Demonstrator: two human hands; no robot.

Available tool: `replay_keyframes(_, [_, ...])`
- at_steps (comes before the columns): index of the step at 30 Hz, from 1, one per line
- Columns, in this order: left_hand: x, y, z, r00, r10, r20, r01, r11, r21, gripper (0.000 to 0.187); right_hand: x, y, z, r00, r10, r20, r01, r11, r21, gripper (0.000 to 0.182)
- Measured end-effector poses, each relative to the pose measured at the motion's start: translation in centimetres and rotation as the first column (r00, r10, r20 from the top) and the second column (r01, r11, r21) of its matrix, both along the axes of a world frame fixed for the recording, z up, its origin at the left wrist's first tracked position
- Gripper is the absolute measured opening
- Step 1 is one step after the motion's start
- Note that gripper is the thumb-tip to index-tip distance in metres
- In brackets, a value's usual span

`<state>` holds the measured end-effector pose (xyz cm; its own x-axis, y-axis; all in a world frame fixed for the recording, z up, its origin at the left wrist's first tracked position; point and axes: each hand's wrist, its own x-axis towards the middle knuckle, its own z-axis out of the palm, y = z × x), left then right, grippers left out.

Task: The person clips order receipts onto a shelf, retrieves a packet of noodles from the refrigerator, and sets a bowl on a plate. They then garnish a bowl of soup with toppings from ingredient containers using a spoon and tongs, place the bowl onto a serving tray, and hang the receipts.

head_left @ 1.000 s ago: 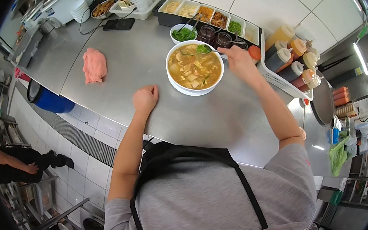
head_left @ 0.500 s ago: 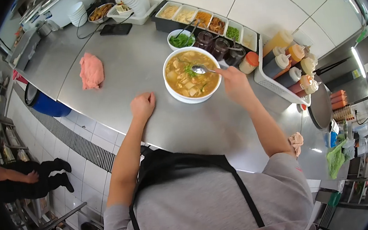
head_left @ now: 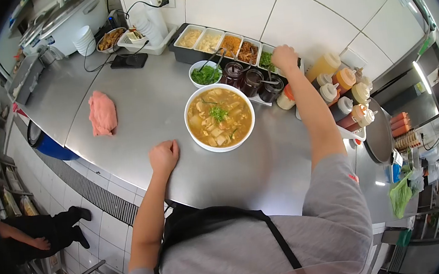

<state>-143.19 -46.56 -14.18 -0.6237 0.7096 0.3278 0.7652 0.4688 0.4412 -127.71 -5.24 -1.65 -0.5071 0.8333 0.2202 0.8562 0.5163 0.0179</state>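
Note:
My left hand (head_left: 164, 157) rests closed on the steel counter (head_left: 140, 105), left of a white bowl of soup (head_left: 220, 118) topped with chopped green herbs (head_left: 219, 114). My right hand (head_left: 284, 58) is closed over the right end of the black topping rack (head_left: 184, 53), beside the compartment of chopped greens (head_left: 266, 61). What its fingers hold, if anything, is hidden. Behind the soup stands a small bowl of green leaves (head_left: 206, 75), with dark sauce jars (head_left: 252, 82) to its right.
Squeeze bottles (head_left: 344, 105) fill a white basket on the right. A pink cloth (head_left: 102, 113) and a black phone (head_left: 128, 61) lie on the left. White cups (head_left: 84, 41) stand at the back left. A co-worker's legs (head_left: 54, 229) show at the far left.
My right hand has moved from the soup up to the topping rack, and the spoon is no longer in the soup. My left hand stays on the counter. The view has shifted.

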Motion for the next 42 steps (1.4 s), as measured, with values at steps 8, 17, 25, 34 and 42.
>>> replay_keyframes(8, [-0.1, -0.2, -0.1, 0.999, 0.004, -0.032, -0.003, 0.999, 0.033, 0.028, -6.4, -1.2, -0.9, 0.997, 0.065, 0.041, -0.049, 0.953, -0.299, 0.03])
replay_keyframes(17, [0.4, 2.5, 0.4, 0.656, -0.083, 0.75, -0.127, 0.968, 0.218, 0.026, -4.4, -0.9, 0.6, 0.999, 0.045, 0.002, -0.045, 0.99, -0.137, 0.023])
replay_keyframes(25, [2.3, 4.6, 0.1, 0.075, -0.201, 0.977, -0.112, 0.972, 0.209, 0.04, -2.8, -3.3, 1.6, 0.995, 0.092, 0.027, -0.091, 0.994, -0.055, 0.023])
replay_keyframes(34, [2.5, 4.6, -0.1, 0.111, -0.233, 0.966, -0.109, 0.963, 0.245, 0.047, -3.7, -0.2, -2.6, 0.989, 0.144, -0.034, -0.147, 0.981, -0.125, 0.022])
replay_keyframes(42, [2.4, 4.6, -0.1, 0.131, -0.238, 0.962, -0.08, 0.965, 0.249, 0.049, -1.2, 0.5, -3.8, 0.719, -0.166, -0.675, -0.262, 0.834, -0.485, 0.016])
